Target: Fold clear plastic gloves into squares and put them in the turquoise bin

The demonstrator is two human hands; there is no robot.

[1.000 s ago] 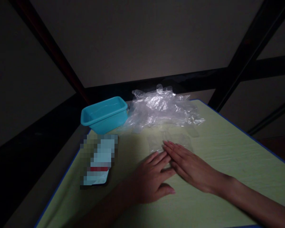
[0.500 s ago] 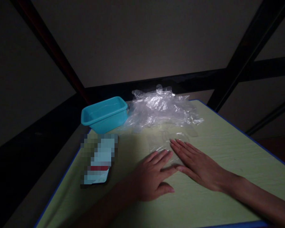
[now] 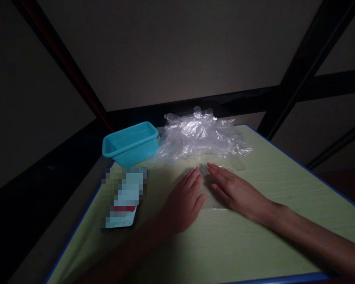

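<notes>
A thin clear plastic piece lies flat on the green table, partly hidden by both hands. My left hand rests over its left side, fingers stretched forward and thumb apart. Over its right side is my right hand, palm down with the fingers extended. The fingertips of the two hands are a little apart. Beyond them spreads a crumpled pile of clear plastic gloves, shiny and overlapping.
The green table has a blue edge. At its back left stands a light blue plastic basket. A phone, partly pixelated, lies left of my left hand. A wall with dark beams rises behind the table.
Both hands have moved forward, toward the pile. My left hand's fingers are closer together. A lower edge of the flat plastic piece now shows between the hands.
</notes>
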